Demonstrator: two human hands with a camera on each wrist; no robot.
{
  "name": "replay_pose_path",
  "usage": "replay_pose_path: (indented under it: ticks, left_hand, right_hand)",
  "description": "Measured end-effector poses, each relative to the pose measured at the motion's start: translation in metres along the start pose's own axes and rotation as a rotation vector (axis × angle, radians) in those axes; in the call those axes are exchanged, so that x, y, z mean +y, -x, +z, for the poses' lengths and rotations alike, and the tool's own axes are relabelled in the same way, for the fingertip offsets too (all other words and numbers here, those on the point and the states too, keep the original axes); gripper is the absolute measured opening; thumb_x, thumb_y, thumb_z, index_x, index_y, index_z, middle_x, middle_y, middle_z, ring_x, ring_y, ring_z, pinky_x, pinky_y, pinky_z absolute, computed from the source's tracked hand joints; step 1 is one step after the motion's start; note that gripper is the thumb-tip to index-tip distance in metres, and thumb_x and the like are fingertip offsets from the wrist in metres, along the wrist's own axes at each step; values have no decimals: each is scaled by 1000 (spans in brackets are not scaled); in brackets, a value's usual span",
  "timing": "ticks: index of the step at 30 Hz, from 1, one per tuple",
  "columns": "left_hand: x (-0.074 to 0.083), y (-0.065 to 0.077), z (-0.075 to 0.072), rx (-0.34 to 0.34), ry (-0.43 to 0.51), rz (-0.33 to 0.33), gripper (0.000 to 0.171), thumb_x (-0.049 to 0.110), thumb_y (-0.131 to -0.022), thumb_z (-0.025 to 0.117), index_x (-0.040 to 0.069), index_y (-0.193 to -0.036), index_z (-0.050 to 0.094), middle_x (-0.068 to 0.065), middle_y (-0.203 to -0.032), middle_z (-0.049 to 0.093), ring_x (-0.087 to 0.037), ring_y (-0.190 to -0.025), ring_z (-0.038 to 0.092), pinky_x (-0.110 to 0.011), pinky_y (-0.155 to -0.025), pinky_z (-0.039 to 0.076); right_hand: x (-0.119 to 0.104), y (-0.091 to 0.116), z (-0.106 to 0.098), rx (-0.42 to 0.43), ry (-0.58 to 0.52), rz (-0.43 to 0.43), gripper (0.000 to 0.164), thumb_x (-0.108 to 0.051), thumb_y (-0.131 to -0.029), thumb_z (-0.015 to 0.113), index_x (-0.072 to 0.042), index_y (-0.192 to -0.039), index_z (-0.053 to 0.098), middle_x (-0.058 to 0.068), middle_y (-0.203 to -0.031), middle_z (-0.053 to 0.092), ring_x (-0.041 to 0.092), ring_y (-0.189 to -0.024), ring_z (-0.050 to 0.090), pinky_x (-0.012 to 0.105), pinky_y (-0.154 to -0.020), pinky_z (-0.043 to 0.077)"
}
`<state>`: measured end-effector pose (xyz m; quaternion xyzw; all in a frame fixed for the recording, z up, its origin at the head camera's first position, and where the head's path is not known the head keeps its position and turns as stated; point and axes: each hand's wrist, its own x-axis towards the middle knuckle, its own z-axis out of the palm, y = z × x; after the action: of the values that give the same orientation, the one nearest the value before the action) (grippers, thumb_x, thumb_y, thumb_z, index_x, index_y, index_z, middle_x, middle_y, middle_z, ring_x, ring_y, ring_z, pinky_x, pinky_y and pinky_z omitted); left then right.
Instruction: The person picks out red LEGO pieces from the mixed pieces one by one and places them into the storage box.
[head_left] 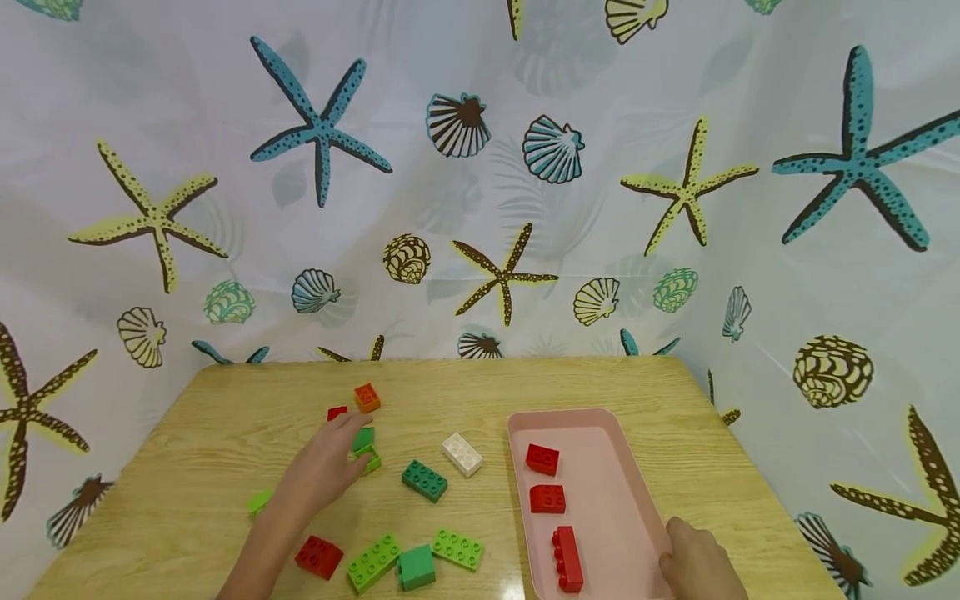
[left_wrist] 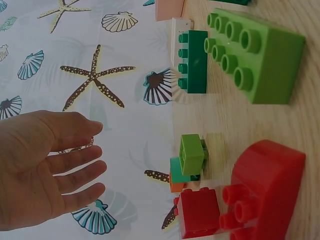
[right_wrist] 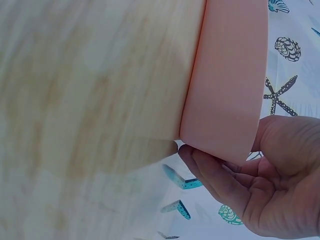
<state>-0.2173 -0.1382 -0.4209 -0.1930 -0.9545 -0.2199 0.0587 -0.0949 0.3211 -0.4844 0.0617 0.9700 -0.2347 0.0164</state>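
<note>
The right hand [head_left: 699,562] pinches a round-cornered pink tray [head_left: 611,492] toward the desk's [head_left: 712,467] right edge; the left hand [head_left: 330,460] is loosely spread.

Pink tray [head_left: 611,517] at five o'clock, red bricks [head_left: 547,499] inside; lime brick [head_left: 373,563] at seven; white cloth [head_left: 495,50] (blue, yellow, brown starfish [head_left: 321,129]) at twelve.

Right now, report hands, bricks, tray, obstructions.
Left hand empty, by lime brick. Right hand grips pink tray. Three red bricks inside. Left hand partly blocks head view of lime brick.
</note>
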Motion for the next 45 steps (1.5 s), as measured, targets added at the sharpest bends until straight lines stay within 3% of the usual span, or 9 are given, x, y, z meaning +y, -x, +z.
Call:
replay_pose_path:
  ticks: [7,12,24,33,45]
  left_hand:
    - [-14,8,3,-30,-10,-63,52,3,-86,76,-6,-133,56,-26,-130,56,-43,-122,52,-56,-97,45]
    - [-25,7,5,-55,-16,-90,49,3,-87,75,-6,-132,57,-29,-130,55,-47,-122,50,-59,-96,44]
    - [-35,7,8,-139,-58,-179,45,7,-87,75,-8,-127,59,-29,-126,57,-46,-117,54,-57,-92,48]
    - [-41,9,12,-145,-82,-180,45,7,-85,77,-10,-123,59,-30,-122,58,-47,-112,56,-57,-88,49]
    - [-51,8,18,-179,-96,-228,47,6,-84,77,-12,-123,58,-32,-122,57,-47,-111,57,-57,-87,50]
  right_hand:
    - [1,0,1,-4,-5,-10,13,4,-77,63,-1,-80,52,7,-69,59,23,-60,54,43,-54,46]
    - [0,1,-1,-5,-6,-5,13,4,-77,64,-1,-80,51,7,-69,58,23,-60,54,42,-54,46]
    - [0,3,-3,-34,3,24,13,4,-80,63,0,-80,51,7,-69,58,23,-60,53,41,-54,46]
    - [0,3,-1,-7,5,7,15,4,-79,63,-2,-79,50,6,-68,56,22,-59,52,41,-53,45]
    - [3,2,1,-7,12,-2,14,4,-79,64,-1,-80,51,6,-68,56,22,-59,52,40,-53,45]
